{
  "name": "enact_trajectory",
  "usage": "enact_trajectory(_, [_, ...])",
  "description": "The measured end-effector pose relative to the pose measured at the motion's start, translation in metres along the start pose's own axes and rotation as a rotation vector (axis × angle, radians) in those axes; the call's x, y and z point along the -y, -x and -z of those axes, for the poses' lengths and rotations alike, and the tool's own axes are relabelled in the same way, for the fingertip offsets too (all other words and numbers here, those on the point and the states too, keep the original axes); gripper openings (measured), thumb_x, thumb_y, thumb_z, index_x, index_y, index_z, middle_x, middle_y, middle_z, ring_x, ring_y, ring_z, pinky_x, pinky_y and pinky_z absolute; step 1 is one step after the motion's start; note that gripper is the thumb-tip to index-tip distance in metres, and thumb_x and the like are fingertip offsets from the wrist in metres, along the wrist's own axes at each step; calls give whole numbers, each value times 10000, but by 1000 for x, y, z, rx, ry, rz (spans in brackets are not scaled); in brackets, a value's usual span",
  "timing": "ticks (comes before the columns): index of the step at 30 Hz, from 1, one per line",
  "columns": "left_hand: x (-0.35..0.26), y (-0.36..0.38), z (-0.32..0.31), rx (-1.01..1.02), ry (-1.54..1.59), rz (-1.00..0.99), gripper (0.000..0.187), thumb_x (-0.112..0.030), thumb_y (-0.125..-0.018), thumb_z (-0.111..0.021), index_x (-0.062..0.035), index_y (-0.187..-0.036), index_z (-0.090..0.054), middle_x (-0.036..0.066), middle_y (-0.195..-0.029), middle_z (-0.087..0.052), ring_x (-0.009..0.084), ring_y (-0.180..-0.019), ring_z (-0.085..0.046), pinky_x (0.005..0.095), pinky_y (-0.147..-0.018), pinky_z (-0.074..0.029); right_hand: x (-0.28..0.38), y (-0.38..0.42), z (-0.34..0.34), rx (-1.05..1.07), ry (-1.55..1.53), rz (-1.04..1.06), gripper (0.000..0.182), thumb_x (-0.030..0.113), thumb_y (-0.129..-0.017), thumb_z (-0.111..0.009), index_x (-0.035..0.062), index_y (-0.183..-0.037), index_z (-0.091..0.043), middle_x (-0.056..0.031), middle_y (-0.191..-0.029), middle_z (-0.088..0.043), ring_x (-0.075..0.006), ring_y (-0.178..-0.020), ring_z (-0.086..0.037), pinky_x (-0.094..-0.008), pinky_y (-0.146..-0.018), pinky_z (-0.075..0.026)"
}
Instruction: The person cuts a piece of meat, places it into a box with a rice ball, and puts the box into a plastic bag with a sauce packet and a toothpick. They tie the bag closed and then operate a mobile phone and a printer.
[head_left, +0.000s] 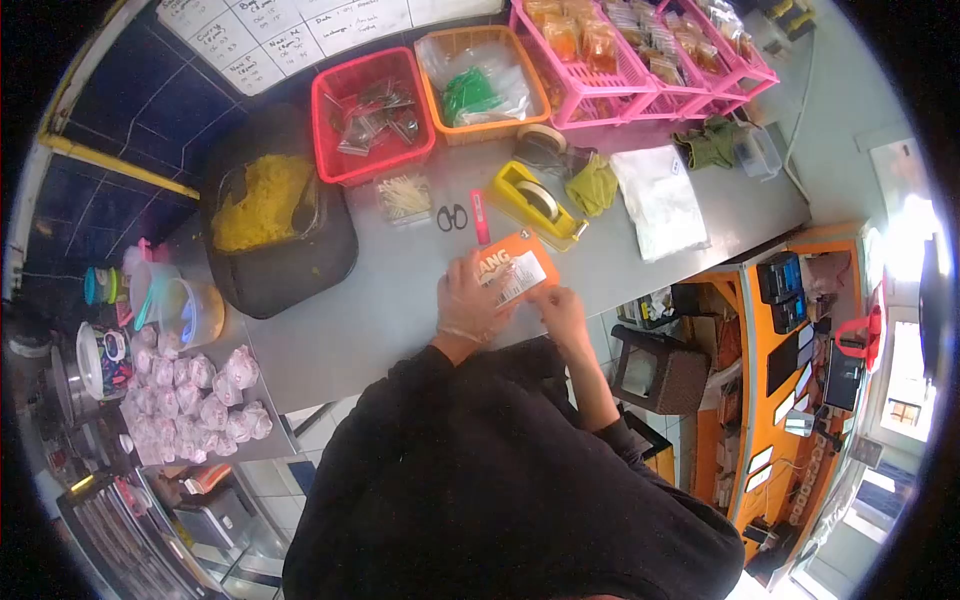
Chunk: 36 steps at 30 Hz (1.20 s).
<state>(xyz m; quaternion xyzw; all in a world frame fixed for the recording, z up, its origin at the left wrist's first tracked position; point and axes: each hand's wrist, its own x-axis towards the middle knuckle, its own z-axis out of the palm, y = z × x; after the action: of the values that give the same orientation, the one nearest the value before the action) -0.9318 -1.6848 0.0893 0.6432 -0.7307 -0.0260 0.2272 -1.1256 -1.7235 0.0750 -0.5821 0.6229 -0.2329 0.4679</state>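
An orange packet (pixel 519 248) with large pale lettering and a white barcode label (pixel 523 277) lies at the table's front edge. My left hand (pixel 472 300), which seems to wear a clear plastic glove, grips the packet's left part with the fingers over its top. At the packet's lower right corner, my right hand (pixel 563 314) is closed in a pinch; whatever is between its fingertips is too small to make out. Just beyond the packet are a pink-red cutter-like tool (pixel 480 217), black-handled scissors (pixel 452 217) and a yellow tape dispenser (pixel 540 206).
Along the back stand a red basket (pixel 330 150), an orange basket (pixel 480 132) and pink racks (pixel 610 105) of packets. A black tub (pixel 285 275) with yellow food sits left, near several wrapped bundles (pixel 190 400). A white plastic stack (pixel 660 205) and green cloth (pixel 592 188) lie right.
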Motion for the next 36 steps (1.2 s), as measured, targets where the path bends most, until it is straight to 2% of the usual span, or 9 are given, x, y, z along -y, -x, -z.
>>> enact_trajectory(2, [1,1,-1,-3,-12,0,589,-487,-789,-713,-275,-1335,-647,204,-1417,-436,383,-1135,-469,499,-845,-445,-2,3,-11,12,-16,-111,265,254,-894,-718,-9,-877,-743,-139,-778,-727,-210,-699,-672,-372,-667,-522])
enact_trajectory(6, [3,3,-1,60,11,29,612,-514,-809,-715,-278,-1365,-616,192,-1426,-416,379,-1190,-459,515,-870,-468,-9,1,-17,-11,79,-109,303,277,-889,-725,-23,-851,-734,-142,-744,-717,-220,-673,-666,-377,-653,-519])
enact_trajectory(18, [5,5,-2,10,3,35,547,-542,-836,-670,-279,-1316,-660,196,-1451,-411,381,-1180,-459,516,-867,-456,-14,-7,-25,-90,99,-162,477,433,-853,-769,-33,-773,-708,-126,-651,-677,-178,-610,-622,-388,-605,-501])
enact_trajectory(21, [6,5,-4,34,10,44,555,-552,-832,-669,-283,-1317,-658,201,-1449,-415,380,-1184,-458,517,-858,-459,-17,-5,-23,-62,77,-217,450,410,-867,-768,-30,-785,-713,-88,-652,-669,-151,-606,-601,-362,-587,-483])
enact_trajectory(23, [7,4,-5,12,9,42,560,-554,-828,-671,-284,-1319,-657,201,-1446,-420,380,-1177,-465,517,-851,-461,-27,-4,-17,77,-124,-258,367,354,-923,-749,-4,-850,-722,12,-674,-592,-87,-598,-513,-287,-543,-401])
enact_trajectory(27, [8,5,-9,-79,19,7,577,-557,-816,-680,-281,-1322,-654,203,-1426,-445,382,-1151,-490,514,-828,-472,-15,-2,-4,163,-125,-253,304,313,-932,-748,12,-893,-723,33,-685,-571,-77,-606,-498,-279,-546,-394])
enact_trajectory(33, [6,5,-10,-68,22,22,552,-512,-798,-715,-285,-1299,-671,200,-1402,-472,383,-1148,-500,520,-805,-478,-39,-12,-3,170,-33,-16,311,279,-880,-794,-26,-896,-736,-3,-695,-592,-95,-624,-522,-286,-564,-424])
enact_trajectory(35, [6,5,-11,-75,27,23,544,-501,-791,-724,-284,-1288,-677,196,-1406,-468,383,-1148,-501,522,-803,-478,-53,-16,-8,68,78,105,360,293,-822,-833,-47,-890,-738,-75,-745,-649,-140,-647,-587,-319,-592,-464])
enact_trajectory(36, [6,5,-11,-80,35,26,536,-490,-785,-733,-283,-1277,-682,192,-1411,-463,383,-1147,-502,524,-800,-479,-51,-17,-8,67,75,106,360,293,-822,-833,-47,-890,-738,-75,-745,-649,-140,-647,-587,-319,-592,-464])
